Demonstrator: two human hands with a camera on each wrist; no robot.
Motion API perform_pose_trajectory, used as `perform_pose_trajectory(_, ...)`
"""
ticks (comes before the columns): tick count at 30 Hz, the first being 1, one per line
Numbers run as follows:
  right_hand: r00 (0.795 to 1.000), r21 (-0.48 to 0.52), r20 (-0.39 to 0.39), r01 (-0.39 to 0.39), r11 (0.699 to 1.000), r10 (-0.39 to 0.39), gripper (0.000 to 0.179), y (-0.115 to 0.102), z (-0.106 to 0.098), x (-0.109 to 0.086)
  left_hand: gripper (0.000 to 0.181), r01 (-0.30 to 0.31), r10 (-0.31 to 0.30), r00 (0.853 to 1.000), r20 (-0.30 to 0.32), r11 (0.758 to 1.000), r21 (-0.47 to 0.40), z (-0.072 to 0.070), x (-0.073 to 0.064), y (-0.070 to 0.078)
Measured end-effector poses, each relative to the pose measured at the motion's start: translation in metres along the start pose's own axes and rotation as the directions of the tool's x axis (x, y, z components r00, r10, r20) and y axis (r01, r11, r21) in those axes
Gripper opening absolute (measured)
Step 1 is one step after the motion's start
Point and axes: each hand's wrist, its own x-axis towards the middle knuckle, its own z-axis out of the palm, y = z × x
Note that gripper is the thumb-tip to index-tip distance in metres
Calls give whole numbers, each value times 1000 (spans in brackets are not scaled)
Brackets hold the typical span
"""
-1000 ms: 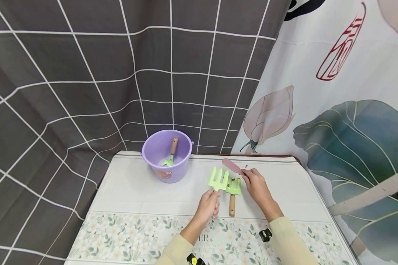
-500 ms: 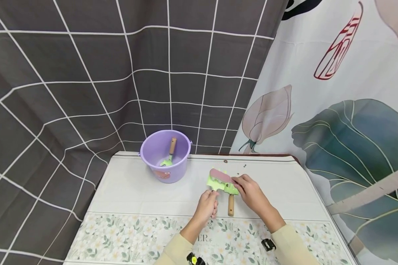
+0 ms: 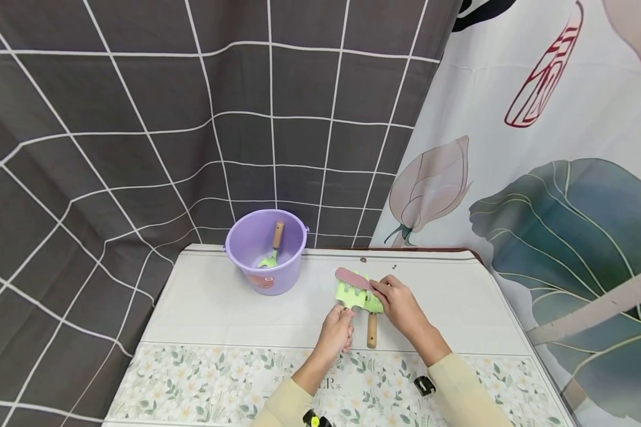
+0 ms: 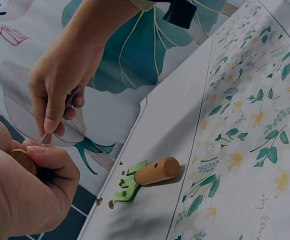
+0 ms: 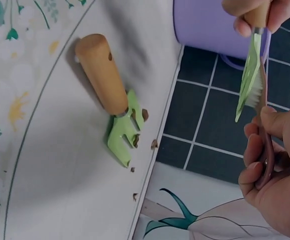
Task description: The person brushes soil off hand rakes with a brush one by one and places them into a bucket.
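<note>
Step in hand, as judged: brushing the fork clean. It is held up over the worktop, tines pointing away from the person. Left hand: grip closed round its wooden handle. Right hand: grip pinching the handle of the pink brush, whose bristles meet the green head in the right wrist view. Next move probably calls for more strokes along the tines, left grip firm so the head does not twist, brush kept flat to it; whether dirt remains on the head is too small to tell. Second fork lies on the worktop just below the held one, dark crumbs on and around its tines; likely a hindrance, since loosened dirt could drop onto it, and the right hand hides part of its head in the head view. Bucket stands upright to the left, apart from both hands, with a tool inside, handle up; it does not block the strokes.
</note>
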Motion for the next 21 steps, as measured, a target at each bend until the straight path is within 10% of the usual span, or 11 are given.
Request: perform_pose_trajectory(21, 989, 15, 17, -146, 989, 145, 24, 2, -11, 14, 21, 4, -4, 1000, -10, 1000, -25, 0, 0, 0)
